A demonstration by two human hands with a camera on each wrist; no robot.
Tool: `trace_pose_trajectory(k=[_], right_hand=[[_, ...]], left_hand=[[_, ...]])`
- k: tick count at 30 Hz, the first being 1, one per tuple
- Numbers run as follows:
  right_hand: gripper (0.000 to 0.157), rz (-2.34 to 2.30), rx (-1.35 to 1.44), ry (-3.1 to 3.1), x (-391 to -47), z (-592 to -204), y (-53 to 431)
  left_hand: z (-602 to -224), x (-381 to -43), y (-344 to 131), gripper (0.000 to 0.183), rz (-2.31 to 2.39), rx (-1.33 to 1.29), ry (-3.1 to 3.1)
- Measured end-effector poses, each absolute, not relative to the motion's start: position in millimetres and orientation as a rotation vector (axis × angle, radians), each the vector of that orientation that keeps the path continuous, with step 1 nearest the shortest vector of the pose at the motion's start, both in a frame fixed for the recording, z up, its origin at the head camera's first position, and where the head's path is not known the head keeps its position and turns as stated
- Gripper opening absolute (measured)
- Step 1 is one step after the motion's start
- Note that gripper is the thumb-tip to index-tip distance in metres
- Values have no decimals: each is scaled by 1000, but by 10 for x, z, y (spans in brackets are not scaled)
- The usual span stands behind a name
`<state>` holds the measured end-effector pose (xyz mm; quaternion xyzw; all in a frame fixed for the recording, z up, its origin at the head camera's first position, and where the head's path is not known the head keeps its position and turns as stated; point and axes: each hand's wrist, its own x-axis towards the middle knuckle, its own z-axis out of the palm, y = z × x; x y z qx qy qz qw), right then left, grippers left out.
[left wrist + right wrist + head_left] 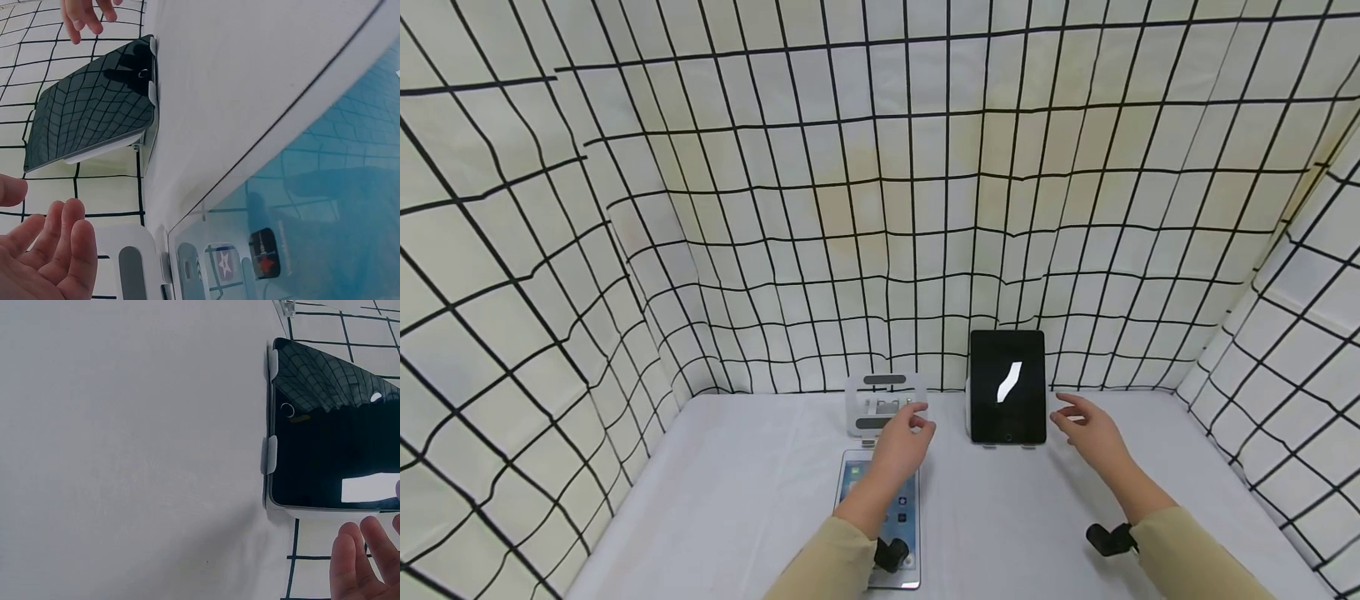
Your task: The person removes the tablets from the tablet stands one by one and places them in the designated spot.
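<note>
White cloth (700, 508) underneath: left hand (901, 443) and right hand (1093, 435) empty, loosely bent; propped black tablet (1008, 417) probably best handled evenly, by its side edges.

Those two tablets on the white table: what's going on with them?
A person is working with both bare hands, though neither grips anything at this moment. The black-screened tablet is propped nearly upright on its stand, with the right hand just beside it, fingers loosely bent. The left hand hovers near a second white stand. The other tablet lies flat on the table beneath the left forearm, its screen lit and showing icons.
</note>
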<state>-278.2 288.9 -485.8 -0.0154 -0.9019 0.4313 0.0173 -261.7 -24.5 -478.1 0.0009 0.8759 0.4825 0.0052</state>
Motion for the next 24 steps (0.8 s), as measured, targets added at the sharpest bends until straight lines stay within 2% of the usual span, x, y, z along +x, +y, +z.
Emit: trace_pose_trajectory(k=[24], right_hand=[[51,1437,-112,-2693,-3070,-4834,2884]], left_hand=[[-4716,-3012,105,36,1534,60,2821]])
